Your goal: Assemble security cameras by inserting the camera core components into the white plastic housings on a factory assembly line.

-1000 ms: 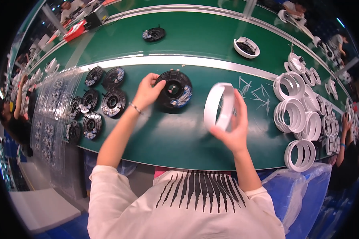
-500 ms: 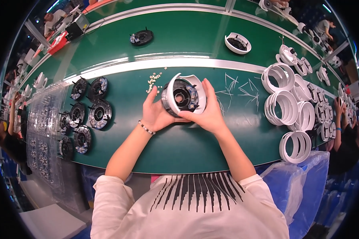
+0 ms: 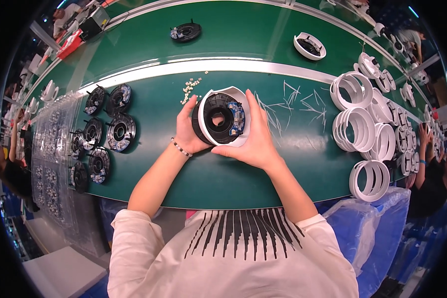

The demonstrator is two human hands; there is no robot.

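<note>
Between my two hands, over the middle of the green bench, is a white plastic ring [image 3: 245,111] with a black round base [image 3: 211,108] inside it. A blue circuit board [image 3: 237,119] sits on the base's right side, and a hole opens at its centre. My left hand [image 3: 188,131] cups the left side, where black plastic sticks out past the ring. My right hand [image 3: 259,141] grips the white ring, thumb along its near edge and fingers round its right side. Whether the base is fully seated in the ring I cannot tell.
Several black bases [image 3: 121,132] with boards stand at left, beside clear plastic trays [image 3: 54,164]. Small white connectors [image 3: 189,89] and thin white strips [image 3: 305,107] lie beyond my hands. White rings [image 3: 355,130] are stacked at right. Past the metal rail [image 3: 198,65] lies another black base [image 3: 186,32].
Both hands have turned the ring and base, so the base's face and board show more fully. Beyond the rail, the black base and white-ringed piece have shifted slightly right.
</note>
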